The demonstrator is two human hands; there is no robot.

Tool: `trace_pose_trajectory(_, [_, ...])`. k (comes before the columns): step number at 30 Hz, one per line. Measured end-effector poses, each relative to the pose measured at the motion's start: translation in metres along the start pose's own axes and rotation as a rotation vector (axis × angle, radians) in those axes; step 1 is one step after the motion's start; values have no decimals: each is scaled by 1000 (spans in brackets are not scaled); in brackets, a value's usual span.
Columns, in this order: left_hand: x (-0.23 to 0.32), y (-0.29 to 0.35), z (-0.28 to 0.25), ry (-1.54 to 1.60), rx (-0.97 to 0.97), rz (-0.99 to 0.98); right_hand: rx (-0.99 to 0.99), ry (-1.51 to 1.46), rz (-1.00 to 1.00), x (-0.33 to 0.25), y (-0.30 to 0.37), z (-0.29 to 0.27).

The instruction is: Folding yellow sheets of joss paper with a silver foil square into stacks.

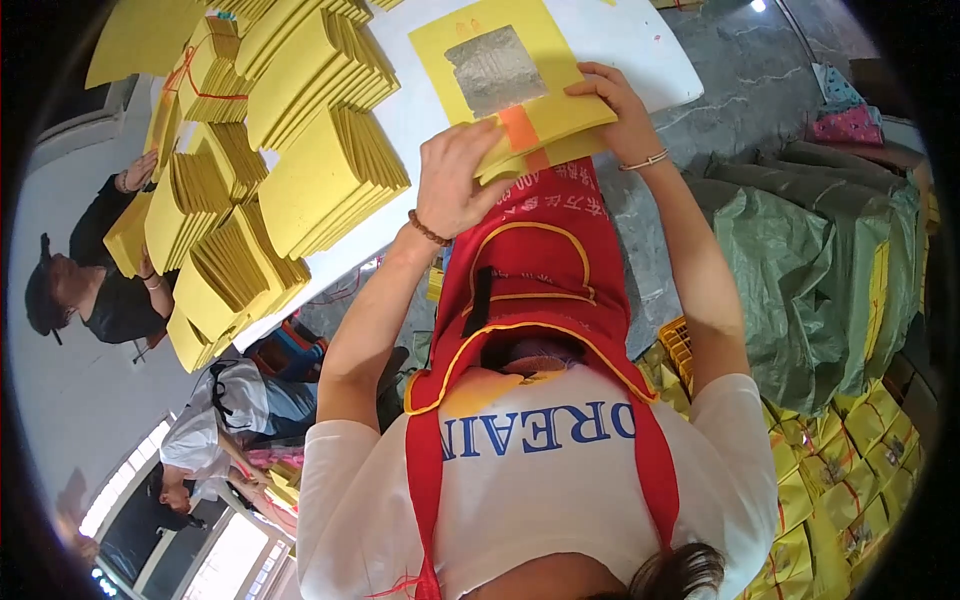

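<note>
While in 2 hands [458,180] [622,115], yellow paper [568,119]

Bright, fairly even light at the fingers [466,138]; white tabletop [645,62] just beyond them reads pale. Window [232,560] far below-left of them glares, washed out; small bright spot [758,5] above-right. Fisheye bends edges, rim black. Fingers reasonably sharp.

The top edge crops the white table [640,60], while held yellow paper [575,116] partly hides the red apron [540,222].
</note>
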State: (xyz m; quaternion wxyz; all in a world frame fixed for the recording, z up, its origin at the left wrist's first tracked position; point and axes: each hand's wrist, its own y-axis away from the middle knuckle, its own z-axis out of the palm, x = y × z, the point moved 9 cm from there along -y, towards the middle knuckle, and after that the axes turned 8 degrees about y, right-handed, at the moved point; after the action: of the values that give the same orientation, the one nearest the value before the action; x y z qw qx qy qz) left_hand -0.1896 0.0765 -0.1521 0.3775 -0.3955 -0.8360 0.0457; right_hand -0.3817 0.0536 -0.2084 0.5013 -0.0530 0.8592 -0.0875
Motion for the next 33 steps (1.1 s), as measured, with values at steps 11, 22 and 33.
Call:
trace_pose_trajectory(11, [-43, -20, -14, -166, 136, -118, 16, -52, 35, 5, -3, -12])
trace_pose_trajectory(22, [-13, 23, -4, 135, -10, -116, -219, 102, -211, -49, 23, -8])
trace_pose_trajectory(33, [-43, 24, 5, 308, 22, -476, -182, -193, 344, 10, 19, 13])
